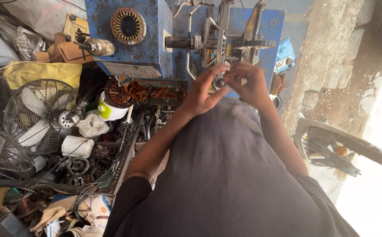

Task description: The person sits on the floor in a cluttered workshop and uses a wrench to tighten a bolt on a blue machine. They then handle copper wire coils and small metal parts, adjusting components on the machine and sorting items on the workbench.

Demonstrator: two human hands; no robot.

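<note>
**Both hands at the spindle of a blue winding machine**

The winding machine (226, 41) is a blue-painted metal box, chipped and worn, carrying a cluster of grey steel brackets, rods and a dark shaft. The shaft (180, 42) lies with its long axis level, running left to right across the front of the box, its blunt end pointing left. Upright rods rise beside it toward the top of the view.

The machine stands straight ahead of the person, above the dark shirt. The left hand (202, 92) reaches up to its lower front, fingers curled with the tips drawn together near a small dark knob (220, 82); whether they actually pinch it cannot be told. The right hand (248, 83) sits just beside it, fingers bent and bunched toward the same spot, and what it grips is hidden.

Left of the shaft, a ring of copper coils (128, 25) is mounted on the blue panel. Below lies a tray of motor parts (112, 145), with a white-and-green tub (108, 110) and a wire-caged fan (39, 115) further left.
</note>
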